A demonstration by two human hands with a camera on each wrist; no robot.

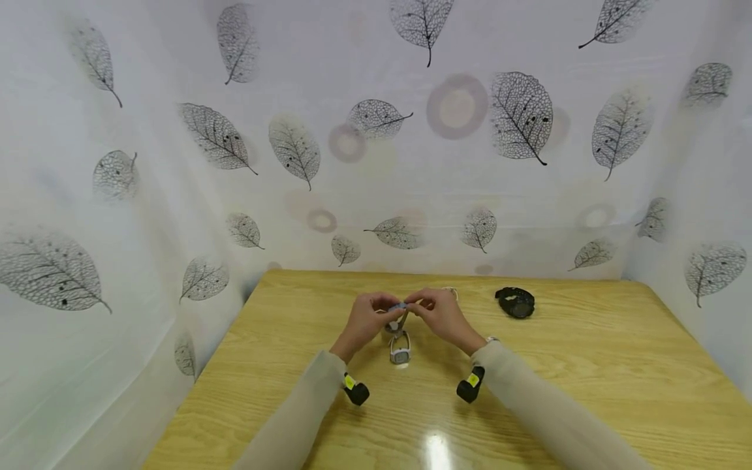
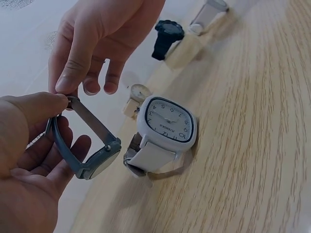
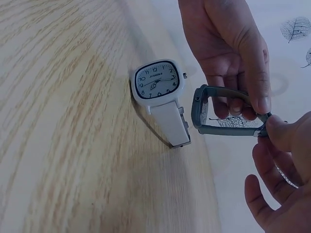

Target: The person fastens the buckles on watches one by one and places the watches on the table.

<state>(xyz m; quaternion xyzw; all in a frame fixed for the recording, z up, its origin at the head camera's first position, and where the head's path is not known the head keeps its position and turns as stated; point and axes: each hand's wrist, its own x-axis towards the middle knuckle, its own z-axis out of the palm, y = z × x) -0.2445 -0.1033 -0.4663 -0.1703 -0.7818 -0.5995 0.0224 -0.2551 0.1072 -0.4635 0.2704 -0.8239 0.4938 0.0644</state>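
Over the table, both hands hold a blue-grey watch (image 3: 228, 131) by the buckle end of its strap, which forms a loop. My left hand (image 1: 365, 321) pinches the strap between thumb and fingers. From the other side, my right hand (image 1: 444, 320) pinches the strap at the same spot, fingertips close to the left thumb. The watch's case (image 2: 103, 162) hangs below the fingers in the left wrist view, its face turned mostly away. Fingers partly hide the buckle. Just nearer to me, a white square-faced watch (image 2: 167, 121) sits on the table, dial showing, strap looped.
A black watch (image 1: 516, 303) lies at the back right of the wooden table (image 1: 587, 365). In the left wrist view, a small pale round-faced watch (image 2: 140, 91) sits behind the white one. A leaf-patterned curtain (image 1: 376, 183) hangs behind the table's back edge.
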